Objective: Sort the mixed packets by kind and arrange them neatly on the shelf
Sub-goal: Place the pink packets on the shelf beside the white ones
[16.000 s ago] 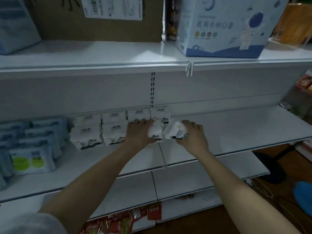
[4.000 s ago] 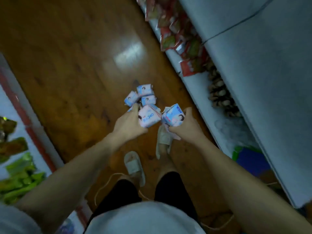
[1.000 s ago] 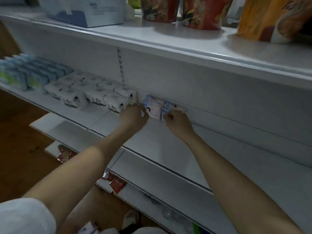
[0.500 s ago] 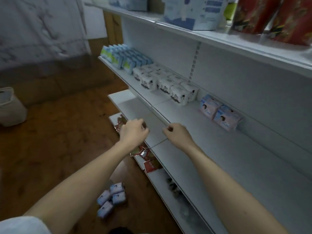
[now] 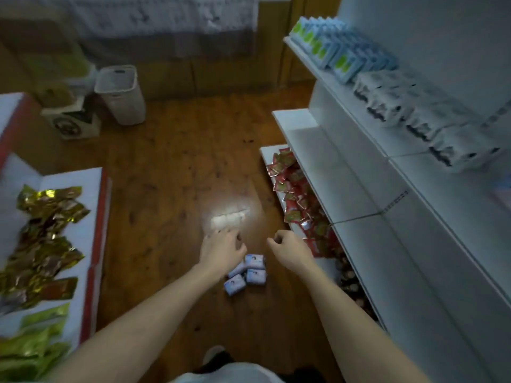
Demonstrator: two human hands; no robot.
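Observation:
Several small pink-and-blue packets [image 5: 249, 273] lie in a heap on the wooden floor below me. My left hand [image 5: 222, 250] hovers just above their left side, fingers loosely spread and holding nothing. My right hand [image 5: 290, 251] hangs to their right, fingers loosely curled and empty. On the white shelf [image 5: 414, 172] at the right stand rows of white packets [image 5: 409, 117] and, further back, blue-and-green packets [image 5: 340, 48]. A pink packet edge [image 5: 502, 196] shows at the frame's right border.
Red sachets [image 5: 296, 197] fill the bottom shelf near the floor. At the left, a white-and-red display [image 5: 94, 217] carries gold packets [image 5: 44, 233] and green packets [image 5: 30, 346]. A white bin [image 5: 120, 94] and a carton [image 5: 74, 120] stand at the back.
My view has swung from the shelf down to the floor. Both hands have dropped from shelf height toward the heap of pink-and-blue packets, still empty.

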